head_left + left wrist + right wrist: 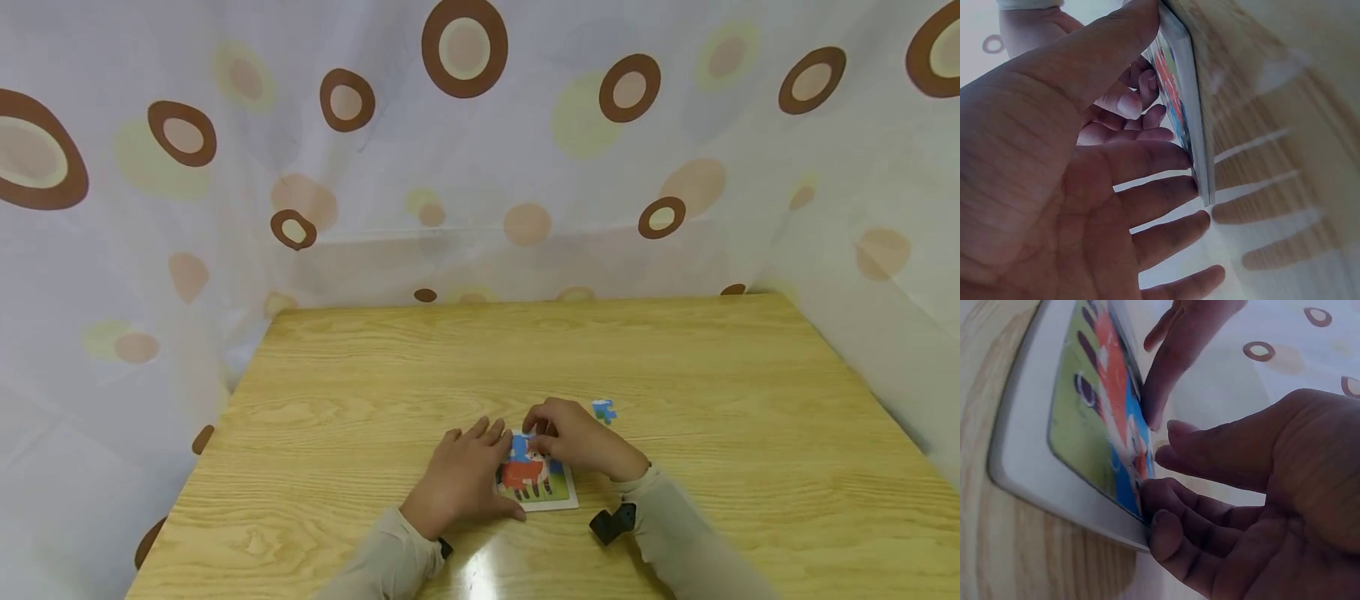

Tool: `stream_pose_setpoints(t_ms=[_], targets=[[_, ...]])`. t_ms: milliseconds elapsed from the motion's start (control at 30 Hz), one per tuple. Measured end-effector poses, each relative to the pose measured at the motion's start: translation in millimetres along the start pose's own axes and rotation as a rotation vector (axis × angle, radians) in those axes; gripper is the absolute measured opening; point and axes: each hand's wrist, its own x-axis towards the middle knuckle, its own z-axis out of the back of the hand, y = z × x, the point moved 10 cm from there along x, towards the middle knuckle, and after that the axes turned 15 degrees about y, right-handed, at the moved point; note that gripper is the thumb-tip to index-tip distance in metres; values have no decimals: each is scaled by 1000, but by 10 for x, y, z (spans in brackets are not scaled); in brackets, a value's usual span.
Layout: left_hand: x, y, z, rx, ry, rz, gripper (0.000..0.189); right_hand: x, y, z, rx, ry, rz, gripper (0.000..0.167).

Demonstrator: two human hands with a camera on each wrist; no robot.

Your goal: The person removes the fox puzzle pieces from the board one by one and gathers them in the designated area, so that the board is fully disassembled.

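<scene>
A jigsaw puzzle of an orange animal in a white-edged tray (570, 502) lies on the table. My left hand (467, 477) is along its left side, fingers spread, with fingertips at the far edge and the thumb near the front. In the left wrist view, the straight fingers (1166, 187) reach the tray's edge. My right hand (573, 437) bends over the far right part of the picture. In the right wrist view, its thumb and curled fingers (1166, 534) are right at the picture's surface; I cannot tell whether they pinch a piece, as the fingers cover that spot.
One loose blue puzzle piece (603, 410) lies beyond the right hand. The wood-grain table (337, 375) runs back to a white curtain (480, 167) with brown rings, which also stands along both sides. A black strap device (613, 523) sits at the right wrist.
</scene>
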Motion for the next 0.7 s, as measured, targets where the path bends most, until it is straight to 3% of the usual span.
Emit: stream_pose_setpoints(t_ms=[233,400,700], targets=[[-27,18,25,-15,12,13,108,8,64,-28,-56,-4,-4,4],[-13,39,27,4,16,29,109,22,91,-75,-91,-6,-47,10],[-1,34,-6,-1,27,29,109,-3,54,-154,-43,-18,-110,13]])
